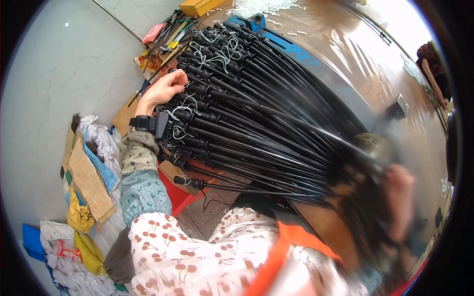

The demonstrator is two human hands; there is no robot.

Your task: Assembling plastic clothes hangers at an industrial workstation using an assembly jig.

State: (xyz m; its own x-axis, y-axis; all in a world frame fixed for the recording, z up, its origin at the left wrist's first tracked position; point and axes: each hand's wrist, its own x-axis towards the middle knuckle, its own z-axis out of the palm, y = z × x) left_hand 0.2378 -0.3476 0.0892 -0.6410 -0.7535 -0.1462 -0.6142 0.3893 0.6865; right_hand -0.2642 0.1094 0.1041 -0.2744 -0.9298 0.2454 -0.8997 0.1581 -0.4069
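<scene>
A large pile of slender black rods [266, 128] with thicker black plastic ends lies across the table, fanned out toward the left. Loops of whitish cord [224, 54] hang about those ends. At the pile's left edge is my left hand [165, 91], its fingers curled in against the rod ends; whatever they pinch is hidden. My right hand [399, 202] is at the far right, beside the bunched other ends of the rods, where a dark blurred mass [368, 212] shows. Motion smears this hand, so its fingers and any hold cannot be made out.
A blue metal fixture [281, 42] stands behind the pile, near scattered white small pieces [261, 7] and a yellow box [200, 6]. Cardboard [86, 177] and plastic bags lie at left. A red stool-like object [180, 195] is below the pile. Another person [434, 69] is at far right.
</scene>
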